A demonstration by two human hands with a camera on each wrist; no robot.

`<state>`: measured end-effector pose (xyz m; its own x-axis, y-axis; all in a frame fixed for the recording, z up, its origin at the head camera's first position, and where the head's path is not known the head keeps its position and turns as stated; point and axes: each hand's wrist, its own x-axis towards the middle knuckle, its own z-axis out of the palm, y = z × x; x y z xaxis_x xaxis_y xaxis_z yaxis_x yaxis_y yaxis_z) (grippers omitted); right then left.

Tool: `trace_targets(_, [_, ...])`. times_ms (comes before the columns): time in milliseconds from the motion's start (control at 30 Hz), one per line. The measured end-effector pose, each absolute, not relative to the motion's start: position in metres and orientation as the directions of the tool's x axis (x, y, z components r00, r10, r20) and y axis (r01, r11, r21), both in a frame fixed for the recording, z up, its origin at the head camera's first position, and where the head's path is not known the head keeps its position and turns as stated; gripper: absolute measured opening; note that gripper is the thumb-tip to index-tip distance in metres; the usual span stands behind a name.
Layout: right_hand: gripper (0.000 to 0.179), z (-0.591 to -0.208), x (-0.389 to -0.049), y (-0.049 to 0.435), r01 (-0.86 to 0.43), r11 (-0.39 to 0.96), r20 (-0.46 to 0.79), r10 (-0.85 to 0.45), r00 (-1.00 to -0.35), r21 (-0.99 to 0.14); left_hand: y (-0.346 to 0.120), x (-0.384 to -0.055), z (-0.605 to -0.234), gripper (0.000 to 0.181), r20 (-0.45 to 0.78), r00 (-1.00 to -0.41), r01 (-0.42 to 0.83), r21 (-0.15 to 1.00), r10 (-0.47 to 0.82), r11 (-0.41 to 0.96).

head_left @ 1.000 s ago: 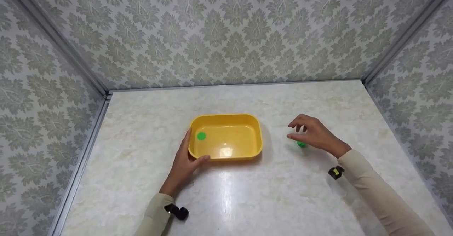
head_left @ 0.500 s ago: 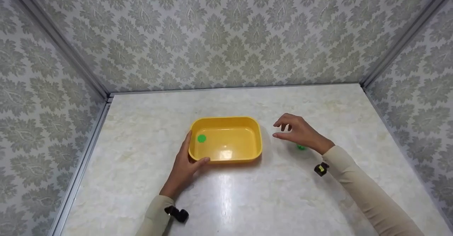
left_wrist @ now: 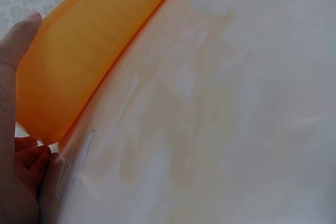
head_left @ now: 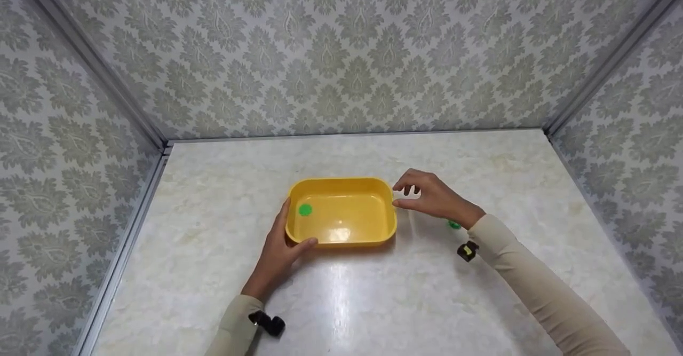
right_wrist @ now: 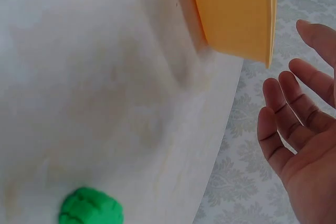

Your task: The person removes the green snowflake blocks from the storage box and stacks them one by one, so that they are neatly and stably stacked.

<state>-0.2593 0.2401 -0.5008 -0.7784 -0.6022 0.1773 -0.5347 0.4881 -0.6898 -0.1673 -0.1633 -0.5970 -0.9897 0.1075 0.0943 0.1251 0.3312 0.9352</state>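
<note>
A yellow rectangular plastic tub (head_left: 341, 212) with rounded corners stands on the table. My left hand (head_left: 276, 252) holds its near left corner, thumb over the front rim and fingers along the left end. In the left wrist view, the fingers (left_wrist: 32, 161) curl at the tub's lower corner. A round green piece (head_left: 304, 210) lies inside the tub at the left. My right hand (head_left: 429, 196) holds nothing; its fingertips are right at the tub's right rim, loosely bent. Beneath the right wrist, a creased green lump (right_wrist: 92, 207), clay-like, sits on the table, partly hidden in the head view.
The pale marbled table (head_left: 213, 185) has patterned walls (head_left: 352, 52) at the back and both sides, with grey metal rails along the corners. Each sleeve carries a small black wrist camera (head_left: 269, 324).
My right hand has moved left from above the green lump to the tub's right rim, its fingers still loosely bent. The left hand stays on the tub.
</note>
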Motion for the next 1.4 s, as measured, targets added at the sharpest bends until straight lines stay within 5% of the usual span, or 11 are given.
trace_targets(1400, [0.039,-0.492,-0.29,0.132,-0.63,0.412,0.102,-0.781,-0.617,-0.658,-0.162,-0.167,-0.596,0.113,0.092,-0.99,0.121,0.941,0.105,0.315])
